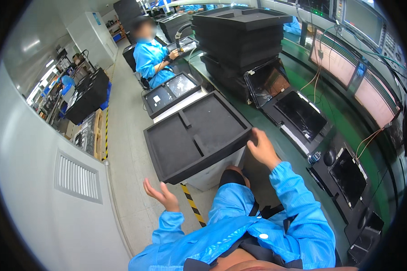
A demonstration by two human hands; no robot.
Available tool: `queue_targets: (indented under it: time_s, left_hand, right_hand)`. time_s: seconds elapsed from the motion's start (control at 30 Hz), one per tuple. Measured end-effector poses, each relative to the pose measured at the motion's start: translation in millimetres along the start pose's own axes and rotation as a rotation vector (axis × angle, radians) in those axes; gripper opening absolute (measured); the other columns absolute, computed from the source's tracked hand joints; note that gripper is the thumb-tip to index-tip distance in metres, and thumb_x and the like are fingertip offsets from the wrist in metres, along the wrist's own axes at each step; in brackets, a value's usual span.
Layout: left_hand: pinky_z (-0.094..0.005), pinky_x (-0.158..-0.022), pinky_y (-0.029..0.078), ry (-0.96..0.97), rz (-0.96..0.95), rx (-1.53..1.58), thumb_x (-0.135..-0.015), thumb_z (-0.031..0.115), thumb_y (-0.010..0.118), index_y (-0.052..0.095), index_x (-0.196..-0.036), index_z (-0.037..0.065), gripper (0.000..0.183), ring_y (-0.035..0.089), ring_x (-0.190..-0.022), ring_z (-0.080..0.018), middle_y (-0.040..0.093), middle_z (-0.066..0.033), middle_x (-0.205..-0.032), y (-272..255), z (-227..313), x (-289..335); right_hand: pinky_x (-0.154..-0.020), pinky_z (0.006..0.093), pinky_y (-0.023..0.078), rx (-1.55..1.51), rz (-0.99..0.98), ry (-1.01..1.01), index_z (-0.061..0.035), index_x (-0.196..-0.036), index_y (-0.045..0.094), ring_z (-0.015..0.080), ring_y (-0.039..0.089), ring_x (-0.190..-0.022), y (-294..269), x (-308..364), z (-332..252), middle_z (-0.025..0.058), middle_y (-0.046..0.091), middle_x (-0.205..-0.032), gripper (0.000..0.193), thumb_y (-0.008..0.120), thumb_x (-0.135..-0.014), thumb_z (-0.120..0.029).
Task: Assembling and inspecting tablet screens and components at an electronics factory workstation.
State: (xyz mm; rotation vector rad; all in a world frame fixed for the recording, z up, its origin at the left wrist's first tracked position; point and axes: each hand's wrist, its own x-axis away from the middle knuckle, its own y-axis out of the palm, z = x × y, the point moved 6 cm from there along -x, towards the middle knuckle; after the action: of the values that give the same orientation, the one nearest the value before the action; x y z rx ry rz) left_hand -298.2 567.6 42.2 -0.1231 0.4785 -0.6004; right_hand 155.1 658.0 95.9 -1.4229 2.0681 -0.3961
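Observation:
A black foam tray (215, 118) with two shallow compartments and a notched divider lies in front of me on top of a white box (208, 177). Nothing sits in its compartments. My left hand (163, 196) is open beside the tray's near left corner, fingers spread and apart from it. At the near right corner is my right hand (264, 149), also open, with its fingertips beside the rim; whether they touch it I cannot tell.
Another tray (160, 98) holding flat panels stands beyond. Black trays (237, 40) are stacked high on the green bench (233, 97). Dark screens (301, 114) lie along the bench at my right. A co-worker (150, 58) in blue sits further off. A white wall (36, 167) is on my left.

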Motion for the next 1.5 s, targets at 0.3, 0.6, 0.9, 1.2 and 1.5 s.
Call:
queue_targets:
  time_s: [0.3, 0.6, 0.9, 1.2, 1.5]
  left_hand:
    - [-0.0422, -0.089, 0.057, 0.814, -1.462, 0.626, -0.084, -0.001, 0.072, 0.073, -0.099, 0.001, 0.015, 0.071, -0.092, -0.0335, 0.074, -0.0131, -0.097, 131, 182, 201]
    - [-0.0387, -0.088, 0.054, 0.639, -1.893, 0.903, -0.091, 0.004, 0.068, 0.070, -0.113, 0.002, 0.022, 0.070, -0.098, -0.0304, 0.072, -0.0138, -0.104, 166, 266, 375]
    - [-0.0596, -0.125, 0.013, 1.500, -1.669, 0.559, -0.091, 0.041, 0.069, 0.050, -0.146, 0.001, 0.071, 0.024, -0.153, -0.0390, 0.036, -0.0248, -0.159, 191, 366, 513]
    - [-0.0624, -0.119, 0.023, 1.632, -1.674, 0.427, -0.083, 0.055, 0.074, 0.056, -0.141, 0.003, 0.080, 0.039, -0.143, -0.0388, 0.048, -0.0227, -0.146, 198, 378, 554]
    - [-0.0659, -0.115, 0.029, 1.549, -1.560, 0.641, -0.073, 0.036, 0.084, 0.054, -0.140, 0.001, 0.082, 0.043, -0.140, -0.0440, 0.047, -0.0237, -0.144, 202, 395, 551]
  right_hand:
    - [-0.097, 0.0487, 0.051, 0.465, -0.378, -0.016, -0.0023, -0.137, 0.056, 0.0414, 0.063, -0.115, -182, 119, -33, 0.0208, 0.065, -0.125, 0.055, 0.065, -0.096, -0.038]
    - [-0.099, 0.0449, 0.051, 0.931, 0.425, 0.597, -0.0007, -0.129, 0.062, 0.0387, 0.063, -0.116, -379, 401, -56, 0.0196, 0.065, -0.126, 0.046, 0.073, -0.090, -0.023]
    - [-0.096, 0.0446, 0.051, 0.872, 0.359, 0.387, -0.0029, -0.116, 0.069, 0.0351, 0.064, -0.111, -447, 369, 58, 0.0146, 0.069, -0.114, 0.033, 0.069, -0.091, -0.025]
    - [-0.090, 0.0453, 0.052, 0.883, 0.283, 0.271, -0.0058, -0.105, 0.074, 0.0328, 0.062, -0.102, -467, 338, 162, 0.0131, 0.066, -0.107, 0.024, 0.073, -0.087, -0.021]
    - [-0.079, 0.0458, 0.054, 0.645, 0.143, 0.315, -0.0063, -0.102, 0.065, 0.0357, 0.066, -0.089, -481, 301, 144, 0.0149, 0.068, -0.093, 0.022, 0.072, -0.084, -0.018]
